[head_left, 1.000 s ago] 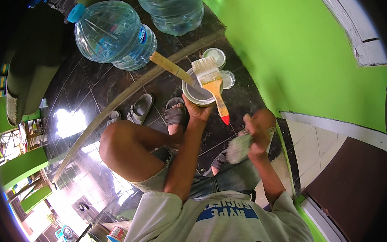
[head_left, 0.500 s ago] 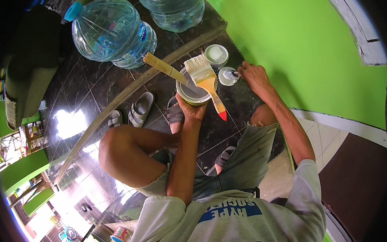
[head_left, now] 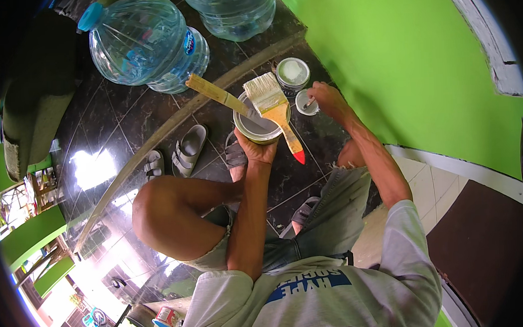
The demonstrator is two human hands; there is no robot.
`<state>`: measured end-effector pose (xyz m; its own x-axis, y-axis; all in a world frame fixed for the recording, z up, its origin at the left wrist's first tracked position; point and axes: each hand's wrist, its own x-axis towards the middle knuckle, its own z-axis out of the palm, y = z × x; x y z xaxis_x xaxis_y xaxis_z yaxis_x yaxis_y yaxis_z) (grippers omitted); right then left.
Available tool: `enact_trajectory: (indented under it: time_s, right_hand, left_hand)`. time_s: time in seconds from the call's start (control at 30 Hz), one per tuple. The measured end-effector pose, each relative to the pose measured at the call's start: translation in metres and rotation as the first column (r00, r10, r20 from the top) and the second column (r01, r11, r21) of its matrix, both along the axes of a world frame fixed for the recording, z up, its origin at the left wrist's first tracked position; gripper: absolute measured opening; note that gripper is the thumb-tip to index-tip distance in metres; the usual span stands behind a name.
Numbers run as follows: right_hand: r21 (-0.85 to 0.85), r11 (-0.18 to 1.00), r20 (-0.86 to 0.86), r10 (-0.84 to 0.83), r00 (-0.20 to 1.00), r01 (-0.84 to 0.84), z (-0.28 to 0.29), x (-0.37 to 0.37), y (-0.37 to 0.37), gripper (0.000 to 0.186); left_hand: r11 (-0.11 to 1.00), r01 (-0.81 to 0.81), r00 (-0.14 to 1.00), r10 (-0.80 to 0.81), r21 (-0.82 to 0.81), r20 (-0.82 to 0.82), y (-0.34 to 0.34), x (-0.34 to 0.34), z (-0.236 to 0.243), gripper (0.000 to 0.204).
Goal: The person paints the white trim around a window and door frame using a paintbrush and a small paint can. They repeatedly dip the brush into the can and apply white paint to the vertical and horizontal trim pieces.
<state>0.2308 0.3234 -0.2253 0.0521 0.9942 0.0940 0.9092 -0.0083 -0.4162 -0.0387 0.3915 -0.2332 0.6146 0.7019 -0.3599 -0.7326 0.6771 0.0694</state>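
I've got my left hand (head_left: 257, 146) clasping the can (head_left: 258, 138); right hand (head_left: 328, 99), apart, pinches a slim object (head_left: 309, 103) at the small cup (head_left: 313, 111).

Brush (head_left: 274, 108) at frame centre has off-white bristles, yellow-orange handle, red tip. Can (head_left: 259, 139) interior is grey, stick (head_left: 213, 93) tan. Wall (head_left: 402, 60), upper right: lime green. Floor (head_left: 118, 113): black tile, pale grid lines. Bottle cap (head_left: 90, 17), upper left: blue.
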Motion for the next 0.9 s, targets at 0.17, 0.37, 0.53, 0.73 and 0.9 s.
enact_trajectory:
  time_s: [0.17,0.37,0.53,0.73,0.9]
  right_hand:
    - [0.031,0.960,-0.288,-0.258,0.922,0.278,-0.011,-0.008,-0.003,0.019]
    - [-0.039,0.896,-0.333,-0.429,0.840,0.443,-0.013,-0.018,-0.002,0.037]
    - [-0.030,0.881,-0.317,-0.457,0.831,0.472,-0.008,-0.033,0.003,0.053]
    - [0.042,0.840,-0.315,-0.502,0.806,0.540,-0.018,-0.040,0.008,0.061]
    - [0.087,0.808,-0.190,-0.561,0.806,0.583,-0.016,-0.046,0.009,0.067]
  left_hand:
    - [0.999,0.044,0.999,-0.044,0.011,0.027,-0.001,0.003,0.007,0.068]
    - [0.999,0.042,0.999,-0.042,0.000,0.012,-0.002,0.004,0.005,0.067]
    - [0.999,0.049,0.998,-0.049,-0.002,0.039,-0.003,0.007,0.005,0.069]
    - [0.999,0.041,0.999,-0.041,0.010,-0.013,-0.004,0.008,0.008,0.072]
    - [0.999,0.043,0.999,-0.042,0.011,-0.024,-0.007,0.007,0.009,0.073]
